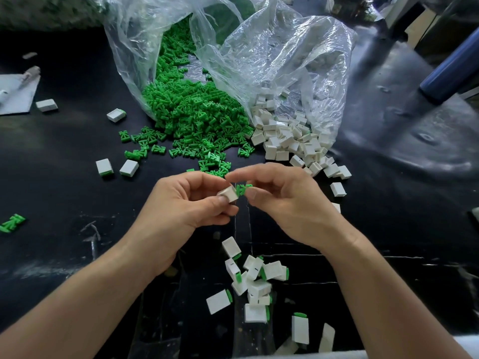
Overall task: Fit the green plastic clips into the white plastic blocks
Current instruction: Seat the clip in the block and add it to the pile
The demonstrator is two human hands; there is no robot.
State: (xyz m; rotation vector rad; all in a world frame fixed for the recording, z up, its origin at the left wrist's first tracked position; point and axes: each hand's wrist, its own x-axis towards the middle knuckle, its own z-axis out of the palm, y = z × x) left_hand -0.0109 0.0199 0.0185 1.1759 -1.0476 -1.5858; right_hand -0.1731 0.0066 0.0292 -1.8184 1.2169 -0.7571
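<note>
My left hand [186, 203] pinches a white plastic block [229, 194] between thumb and fingers at the middle of the view. My right hand [282, 198] pinches a green clip [242, 189] whose tip meets the block's right end. A big heap of green clips [197, 112] spills from a clear bag behind my hands. To its right a heap of white blocks [293, 141] spills from a second clear bag. Below my hands lies a cluster of white blocks with green clips fitted [255, 283].
The black table [64, 151] carries stray blocks [116, 168] and loose clips [11, 223] on the left. The crumpled clear bags [272, 53] rise at the back. A grey sheet [18, 93] lies at the far left, and a blue cylinder [451, 71] stands at the right.
</note>
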